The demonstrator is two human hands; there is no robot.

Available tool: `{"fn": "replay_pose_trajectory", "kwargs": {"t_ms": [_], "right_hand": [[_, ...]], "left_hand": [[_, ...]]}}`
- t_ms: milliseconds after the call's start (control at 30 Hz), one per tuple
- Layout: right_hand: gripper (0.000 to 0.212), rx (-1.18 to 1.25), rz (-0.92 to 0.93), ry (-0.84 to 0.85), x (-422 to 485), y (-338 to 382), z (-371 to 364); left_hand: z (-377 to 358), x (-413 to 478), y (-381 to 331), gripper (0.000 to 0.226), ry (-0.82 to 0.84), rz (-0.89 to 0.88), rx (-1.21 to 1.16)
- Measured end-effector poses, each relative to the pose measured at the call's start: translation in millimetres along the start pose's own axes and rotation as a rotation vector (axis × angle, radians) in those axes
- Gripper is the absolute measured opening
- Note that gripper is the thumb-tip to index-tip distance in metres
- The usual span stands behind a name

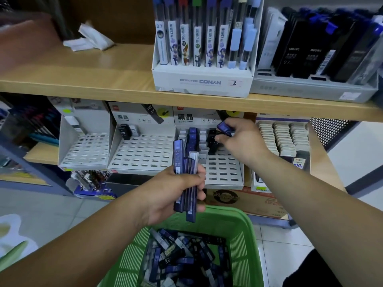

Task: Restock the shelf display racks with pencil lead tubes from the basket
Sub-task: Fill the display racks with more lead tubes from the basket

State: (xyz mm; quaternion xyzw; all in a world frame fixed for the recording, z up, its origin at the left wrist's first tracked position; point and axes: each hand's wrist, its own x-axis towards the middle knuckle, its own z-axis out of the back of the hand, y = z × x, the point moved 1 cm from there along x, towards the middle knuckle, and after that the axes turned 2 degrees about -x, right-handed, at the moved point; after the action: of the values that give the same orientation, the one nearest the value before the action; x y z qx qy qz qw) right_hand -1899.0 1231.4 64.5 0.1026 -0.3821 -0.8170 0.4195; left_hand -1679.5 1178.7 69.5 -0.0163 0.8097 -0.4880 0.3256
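1. The basket (243,223) of loose tubes sits below both hands.
2. The rack (226,172) lies under the right hand (242,139); aim for an empty slot.
3. The left hand (176,193) grips a spare bundle (185,179); hold it steady.
4. The right hand pinches one blue tube (224,128); stand it upright, then press down.

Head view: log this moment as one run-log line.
left hand grips bundle of blue tubes | right hand pinches single blue tube at part-filled rack | green basket below, holds more tubes
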Motion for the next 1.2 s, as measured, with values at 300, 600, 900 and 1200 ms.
{"fn": "replay_pose_trajectory", "kwargs": {"t_ms": [300,600,900,1200], "right_hand": [[0.003,-0.228,0.154,0.035,-2,0,-11],[0.01,-0.124,0.101,0.029,-10,-6,-5],[0.021,0.511,-0.14,0.415,-42,45,15],[0.017,0.472,-0.239,0.451,-52,39,23]], "left_hand": [[3,-2,-2,0.019,0.019,-0.034,-0.04],[0,-4,-5,0.035,-0.011,-0.048,-0.022],[1,-1,-6,0.032,-0.019,-0.042,-0.031],[2,-6,-10,0.026,-0.128,-0.069,0.117]]}}
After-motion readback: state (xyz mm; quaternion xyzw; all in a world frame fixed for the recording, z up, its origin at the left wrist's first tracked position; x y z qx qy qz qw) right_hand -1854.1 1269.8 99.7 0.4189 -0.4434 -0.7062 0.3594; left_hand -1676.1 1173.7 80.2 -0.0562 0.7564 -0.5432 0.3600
